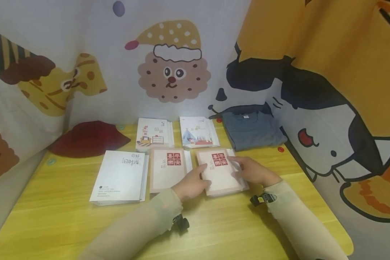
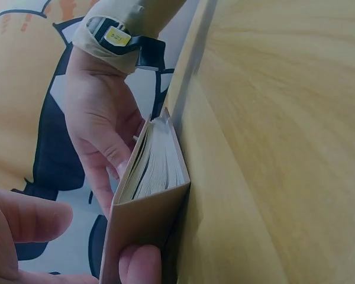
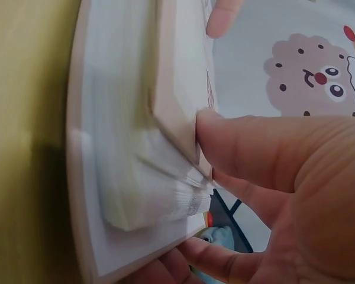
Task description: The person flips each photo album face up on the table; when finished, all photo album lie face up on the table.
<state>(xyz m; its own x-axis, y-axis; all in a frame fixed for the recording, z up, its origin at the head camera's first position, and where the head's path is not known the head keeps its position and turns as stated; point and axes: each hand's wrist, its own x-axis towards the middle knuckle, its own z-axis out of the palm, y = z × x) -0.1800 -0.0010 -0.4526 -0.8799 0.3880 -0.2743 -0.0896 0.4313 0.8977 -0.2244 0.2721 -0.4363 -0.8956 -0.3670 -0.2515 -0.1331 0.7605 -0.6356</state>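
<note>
A pink album point(image 1: 219, 180) with red squares of characters on its cover lies on the table, both hands at it. My right hand point(image 1: 254, 171) grips its right side. In the right wrist view the thumb point(image 3: 248, 142) presses the front cover, part of which stands up from the bulky pages point(image 3: 124, 171), and curled fingers reach beneath the back cover. My left hand point(image 1: 192, 183) is at the left side, a fingertip point(image 2: 141, 265) touching the spine and the thumb point(image 2: 41, 219) apart from the cover. Just left lies a matching pink album point(image 1: 164, 180).
At the left is a larger white album point(image 1: 118, 177). Behind stand two illustrated white albums point(image 1: 154, 124) side by side. A dark red hat point(image 1: 89, 139) lies at the back left, a folded blue-grey shirt point(image 1: 255, 130) at the back right. Printed curtains point(image 1: 100, 21) border the yellow table point(image 1: 52, 216).
</note>
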